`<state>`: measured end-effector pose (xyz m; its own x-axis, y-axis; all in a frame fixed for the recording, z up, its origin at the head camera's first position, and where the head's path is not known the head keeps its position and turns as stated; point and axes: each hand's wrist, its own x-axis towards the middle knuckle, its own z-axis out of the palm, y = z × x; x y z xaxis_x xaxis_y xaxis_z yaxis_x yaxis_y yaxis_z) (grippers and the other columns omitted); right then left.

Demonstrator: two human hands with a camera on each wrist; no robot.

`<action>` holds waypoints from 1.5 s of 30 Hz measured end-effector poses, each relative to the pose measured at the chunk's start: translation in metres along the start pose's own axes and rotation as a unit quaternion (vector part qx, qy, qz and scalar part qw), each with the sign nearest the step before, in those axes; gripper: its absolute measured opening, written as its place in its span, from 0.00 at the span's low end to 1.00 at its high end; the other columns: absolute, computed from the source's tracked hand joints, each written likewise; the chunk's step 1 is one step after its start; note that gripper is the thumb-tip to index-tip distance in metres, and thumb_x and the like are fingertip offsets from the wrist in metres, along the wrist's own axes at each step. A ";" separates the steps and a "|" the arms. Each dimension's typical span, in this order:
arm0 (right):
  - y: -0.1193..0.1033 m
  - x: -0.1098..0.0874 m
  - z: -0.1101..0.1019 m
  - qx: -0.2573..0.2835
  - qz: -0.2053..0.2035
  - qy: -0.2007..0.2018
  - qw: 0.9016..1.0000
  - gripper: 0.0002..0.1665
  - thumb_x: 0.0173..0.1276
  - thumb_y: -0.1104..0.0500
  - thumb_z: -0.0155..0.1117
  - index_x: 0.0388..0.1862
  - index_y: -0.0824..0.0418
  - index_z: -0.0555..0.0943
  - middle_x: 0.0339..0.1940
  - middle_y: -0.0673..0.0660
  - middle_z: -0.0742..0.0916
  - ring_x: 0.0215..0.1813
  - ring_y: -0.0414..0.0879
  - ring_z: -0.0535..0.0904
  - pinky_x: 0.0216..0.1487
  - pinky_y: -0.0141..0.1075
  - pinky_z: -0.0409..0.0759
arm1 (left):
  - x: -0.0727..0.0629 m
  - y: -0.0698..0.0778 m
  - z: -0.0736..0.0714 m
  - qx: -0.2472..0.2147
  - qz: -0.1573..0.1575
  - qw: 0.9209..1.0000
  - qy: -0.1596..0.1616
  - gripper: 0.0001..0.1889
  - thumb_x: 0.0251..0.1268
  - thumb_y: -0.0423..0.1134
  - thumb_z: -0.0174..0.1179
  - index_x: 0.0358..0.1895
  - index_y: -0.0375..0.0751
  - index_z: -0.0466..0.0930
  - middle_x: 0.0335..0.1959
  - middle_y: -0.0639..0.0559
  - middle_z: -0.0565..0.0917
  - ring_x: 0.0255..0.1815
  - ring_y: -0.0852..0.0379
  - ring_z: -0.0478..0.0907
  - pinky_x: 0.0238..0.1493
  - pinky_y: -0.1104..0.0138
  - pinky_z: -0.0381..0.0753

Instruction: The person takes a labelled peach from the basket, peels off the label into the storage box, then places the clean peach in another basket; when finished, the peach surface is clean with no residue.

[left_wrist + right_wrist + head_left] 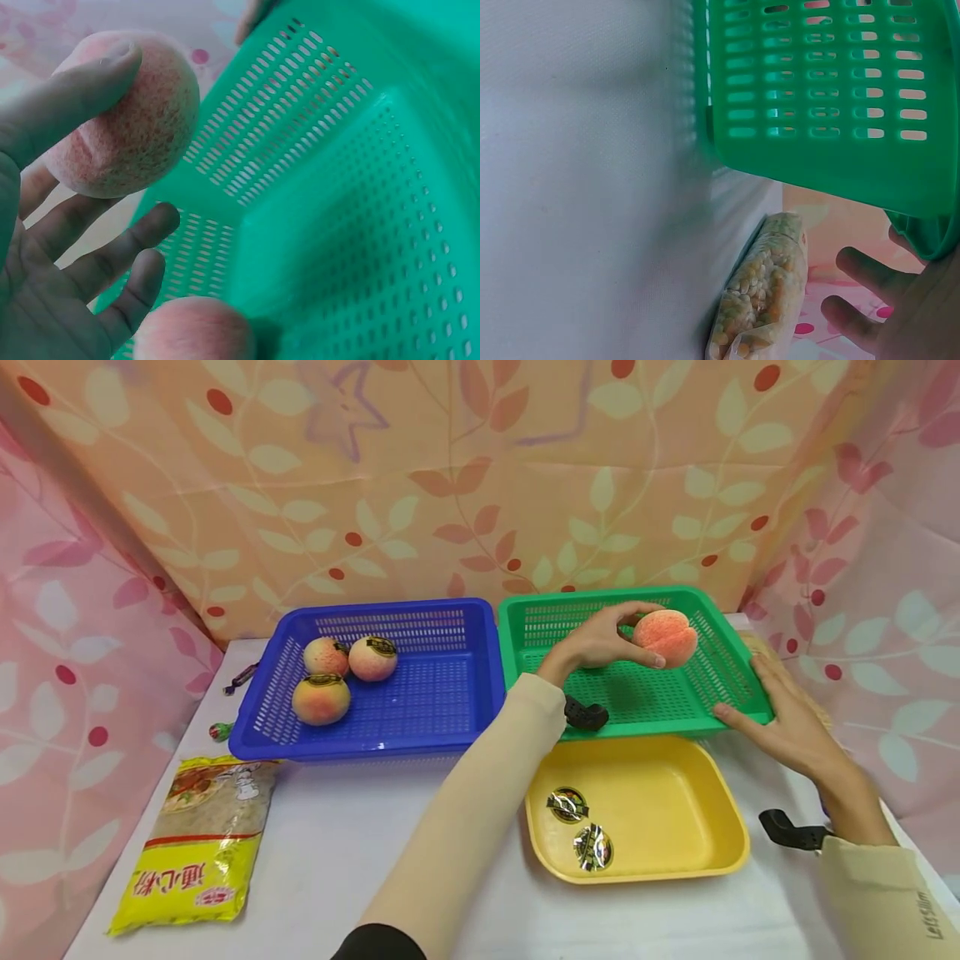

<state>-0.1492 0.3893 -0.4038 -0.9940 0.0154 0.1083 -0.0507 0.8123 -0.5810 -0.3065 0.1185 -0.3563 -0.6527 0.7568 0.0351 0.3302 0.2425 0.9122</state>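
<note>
My left hand [603,639] pinches a pink peach [666,639] between thumb and fingers, above the green basket [637,727]. In the left wrist view the peach [142,112] sits under the thumb, and the other fingers are spread beneath it. A second peach [196,330] lies inside the green basket, mostly hidden behind the left hand in the head view. My right hand [795,731] rests at the right rim of that basket, with fingers mostly straight along the outside. The right wrist view shows the fingers [874,274] beside the basket corner.
A blue basket [375,747] holds three peaches [321,699] with dark labels. In front of the green basket stands a yellow bin [645,810] with two round stickers [592,847]. A macaroni bag [198,843] lies left; a clear bag of yellowish pieces [761,285] lies right.
</note>
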 end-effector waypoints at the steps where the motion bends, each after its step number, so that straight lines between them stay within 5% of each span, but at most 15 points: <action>1: -0.001 0.000 0.000 0.000 -0.001 0.000 1.000 0.60 0.71 0.42 0.64 0.85 0.61 0.39 0.85 0.69 0.45 0.84 0.72 0.38 0.77 0.73 0.35 | 0.002 -0.002 0.002 0.006 -0.006 1.000 0.003 0.41 0.55 0.43 0.78 0.74 0.56 0.70 0.65 0.57 0.76 0.60 0.62 0.74 0.52 0.72 0.80; 8: -0.006 0.002 0.002 0.003 0.002 -0.001 1.000 0.61 0.70 0.41 0.64 0.85 0.60 0.39 0.85 0.69 0.45 0.84 0.73 0.38 0.76 0.75 0.36 | 0.010 -0.011 0.008 0.010 -0.058 0.998 0.001 0.41 0.53 0.44 0.79 0.73 0.59 0.72 0.65 0.56 0.78 0.60 0.61 0.73 0.53 0.70 0.79; 14: -0.010 0.004 0.004 0.005 0.004 -0.010 1.000 0.61 0.70 0.40 0.63 0.85 0.60 0.38 0.86 0.67 0.44 0.84 0.72 0.37 0.76 0.75 0.36 | 0.008 -0.022 0.007 0.002 -0.123 0.991 -0.051 0.41 0.54 0.42 0.78 0.73 0.60 0.71 0.65 0.54 0.78 0.53 0.59 0.75 0.58 0.57 0.81; 19: -0.011 0.004 0.004 0.007 0.007 -0.014 1.000 0.61 0.71 0.40 0.63 0.85 0.59 0.37 0.86 0.67 0.44 0.84 0.72 0.37 0.75 0.76 0.37 | 0.006 -0.027 0.008 -0.019 -0.135 0.987 -0.089 0.42 0.57 0.39 0.76 0.76 0.55 0.68 0.61 0.48 0.79 0.48 0.44 0.81 0.57 0.50 0.82; 24: -0.010 0.004 0.003 0.005 0.010 -0.014 1.000 0.61 0.71 0.40 0.62 0.85 0.59 0.37 0.86 0.68 0.43 0.84 0.73 0.37 0.74 0.77 0.38 | 0.005 -0.028 0.010 -0.048 -0.148 0.983 -0.095 0.41 0.56 0.35 0.76 0.75 0.52 0.69 0.56 0.46 0.79 0.47 0.38 0.86 0.51 0.56 0.87; 32: -0.009 0.003 0.003 0.014 0.008 -0.016 1.000 0.61 0.71 0.41 0.63 0.85 0.60 0.37 0.85 0.68 0.44 0.83 0.74 0.38 0.74 0.77 0.38 | 0.000 -0.024 0.012 -0.014 -0.173 0.980 -0.093 0.38 0.63 0.38 0.72 0.76 0.54 0.68 0.72 0.47 0.73 0.67 0.52 0.75 0.64 0.61 0.80; 34: -0.009 0.002 0.003 0.016 0.005 -0.016 1.000 0.61 0.71 0.41 0.63 0.85 0.60 0.37 0.86 0.68 0.44 0.83 0.74 0.38 0.75 0.76 0.38 | -0.002 -0.021 0.012 -0.035 -0.179 0.979 -0.094 0.38 0.64 0.36 0.70 0.77 0.53 0.66 0.74 0.45 0.71 0.67 0.46 0.77 0.64 0.58 0.81; 39: -0.006 0.001 0.003 0.018 0.001 -0.012 1.000 0.60 0.71 0.42 0.64 0.85 0.61 0.38 0.86 0.68 0.44 0.83 0.74 0.39 0.75 0.76 0.39 | -0.004 -0.012 0.008 -0.051 -0.203 0.973 -0.100 0.39 0.66 0.36 0.68 0.79 0.54 0.63 0.80 0.46 0.64 0.49 0.33 0.83 0.57 0.51 0.84; 45: 0.001 -0.002 0.000 0.019 0.001 -0.006 1.000 0.59 0.72 0.43 0.63 0.85 0.59 0.38 0.86 0.68 0.45 0.84 0.72 0.38 0.76 0.75 0.37 | -0.003 -0.001 0.001 0.013 -0.192 0.976 -0.103 0.41 0.64 0.40 0.71 0.79 0.58 0.62 0.79 0.51 0.66 0.30 0.43 0.80 0.54 0.50 0.85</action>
<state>-0.1472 0.3897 -0.4044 -0.9951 0.0101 0.0982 -0.0523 0.7897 -0.6113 -0.3039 0.1166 -0.3579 -0.5816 0.7128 -0.3920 0.1071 0.5448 0.8317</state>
